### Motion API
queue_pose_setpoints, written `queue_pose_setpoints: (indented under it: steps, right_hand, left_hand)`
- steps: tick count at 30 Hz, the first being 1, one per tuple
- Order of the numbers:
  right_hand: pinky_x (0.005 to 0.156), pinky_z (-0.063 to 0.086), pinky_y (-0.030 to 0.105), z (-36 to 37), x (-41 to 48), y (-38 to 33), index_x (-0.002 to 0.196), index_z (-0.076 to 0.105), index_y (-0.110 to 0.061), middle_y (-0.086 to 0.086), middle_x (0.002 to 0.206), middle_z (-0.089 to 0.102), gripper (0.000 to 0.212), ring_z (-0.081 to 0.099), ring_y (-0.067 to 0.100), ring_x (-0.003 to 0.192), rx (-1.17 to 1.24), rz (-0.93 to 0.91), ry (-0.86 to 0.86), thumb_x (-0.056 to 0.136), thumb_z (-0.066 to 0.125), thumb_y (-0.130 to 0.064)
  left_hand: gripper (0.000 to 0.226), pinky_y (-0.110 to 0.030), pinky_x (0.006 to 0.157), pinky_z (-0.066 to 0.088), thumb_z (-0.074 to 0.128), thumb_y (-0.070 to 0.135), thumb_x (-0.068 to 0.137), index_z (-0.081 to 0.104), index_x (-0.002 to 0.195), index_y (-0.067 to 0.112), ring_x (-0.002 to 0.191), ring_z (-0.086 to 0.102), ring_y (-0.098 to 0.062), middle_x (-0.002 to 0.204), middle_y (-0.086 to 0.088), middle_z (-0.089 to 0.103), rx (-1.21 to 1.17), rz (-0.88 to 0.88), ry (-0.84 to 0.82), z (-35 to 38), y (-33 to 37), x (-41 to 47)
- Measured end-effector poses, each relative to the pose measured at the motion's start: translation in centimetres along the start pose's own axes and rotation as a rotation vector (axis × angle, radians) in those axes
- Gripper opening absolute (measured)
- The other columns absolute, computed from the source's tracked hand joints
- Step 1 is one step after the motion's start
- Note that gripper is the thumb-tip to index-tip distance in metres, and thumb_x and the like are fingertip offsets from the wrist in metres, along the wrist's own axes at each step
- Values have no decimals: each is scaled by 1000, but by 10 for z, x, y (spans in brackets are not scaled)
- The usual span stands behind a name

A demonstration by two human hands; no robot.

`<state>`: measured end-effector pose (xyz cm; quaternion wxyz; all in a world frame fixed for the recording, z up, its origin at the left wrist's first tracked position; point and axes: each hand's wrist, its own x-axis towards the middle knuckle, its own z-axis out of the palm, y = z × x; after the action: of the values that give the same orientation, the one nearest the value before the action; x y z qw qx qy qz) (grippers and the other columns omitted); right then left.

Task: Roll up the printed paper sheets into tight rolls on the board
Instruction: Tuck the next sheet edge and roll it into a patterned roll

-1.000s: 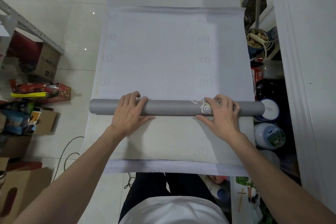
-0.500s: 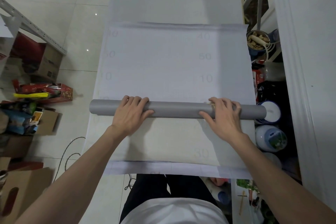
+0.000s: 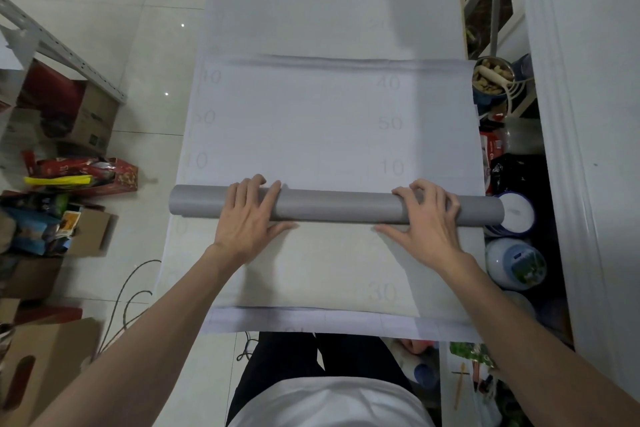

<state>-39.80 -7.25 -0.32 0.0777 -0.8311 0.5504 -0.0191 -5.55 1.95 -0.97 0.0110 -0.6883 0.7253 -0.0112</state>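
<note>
Roll: smooth grey paper roll (image 3: 339, 206) is sitting further along the pale flat sheet (image 3: 311, 121).
Hands: left hand (image 3: 247, 218), right hand (image 3: 429, 222) are clasping it.

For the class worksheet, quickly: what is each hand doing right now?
Left hand: closed, fingers curled over the long grey paper roll.
Right hand: closed, fingers curled over the same roll.

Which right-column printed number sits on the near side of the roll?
The 30: alone on the near side of the grey roll; 40, 50, 10 lie beyond.
</note>
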Motion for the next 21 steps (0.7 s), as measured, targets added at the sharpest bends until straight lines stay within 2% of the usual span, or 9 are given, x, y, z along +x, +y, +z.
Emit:
queue_pose_setpoints:
  steps: [2,4,6,9,11,13,15,18,21]
  right_hand:
    - [102,25,48,-2,3,1,123,57,-29,2,118,49,64,46,26,114,-37,-20,2,78,59,-75]
    - [102,26,48,-6,8,2,120,58,-28,-3,115,58,59,49,23,113,-37,-22,18,83,55,-73]
    - [103,25,47,-8,11,3,118,56,-29,-6,114,62,54,49,20,115,-27,-16,9,87,47,-73]
    - [106,21,47,-2,6,6,127,53,-31,-1,132,51,60,43,22,124,-29,-10,-4,89,42,-76]
    - [105,20,47,1,6,6,132,52,-32,3,132,44,67,42,26,123,-29,2,-9,84,49,-78]
    - [104,23,47,-1,8,5,133,52,-30,0,123,48,69,44,25,117,-64,-10,-11,85,44,-79]
    - [103,25,47,-6,12,4,130,52,-29,-3,119,55,64,45,23,115,-63,6,-5,89,38,-76]
    - [106,22,48,-7,14,5,127,51,-30,-2,126,53,58,43,22,121,-23,1,-15,91,40,-73]
    - [105,20,47,-4,12,7,128,53,-31,2,129,45,67,41,26,122,-24,-17,-26,81,53,-77]
  left_hand:
    - [74,-46,92,38,42,69,92,49,136,11,99,50,-35,118,-16,51,3,-26,5,0,3,2]
    - [66,-45,92,38,34,65,96,51,130,11,96,52,-34,112,-12,56,-32,-37,12,-1,3,4]
    - [59,-45,101,35,31,61,99,53,122,12,100,54,-33,113,-9,59,-74,-27,23,-1,1,6]
    - [61,-51,112,30,50,64,94,54,124,11,116,51,-37,129,-16,53,-51,-10,33,0,-2,7]
    - [65,-50,105,35,53,68,91,56,123,11,108,51,-37,125,-17,52,-18,-7,28,1,-2,8]
    - [64,-45,95,37,42,67,94,56,121,11,95,52,-34,113,-12,55,-23,-9,22,-1,-1,10]
    - [60,-43,99,34,34,64,96,56,119,13,92,56,-33,106,-8,60,-65,-13,21,-2,0,12]
    - [56,-47,113,26,39,61,96,55,122,14,108,57,-34,117,-11,60,-96,-12,46,2,-1,8]
    - [68,-52,107,32,51,70,89,55,128,14,111,50,-38,125,-18,51,-45,-24,55,2,0,8]
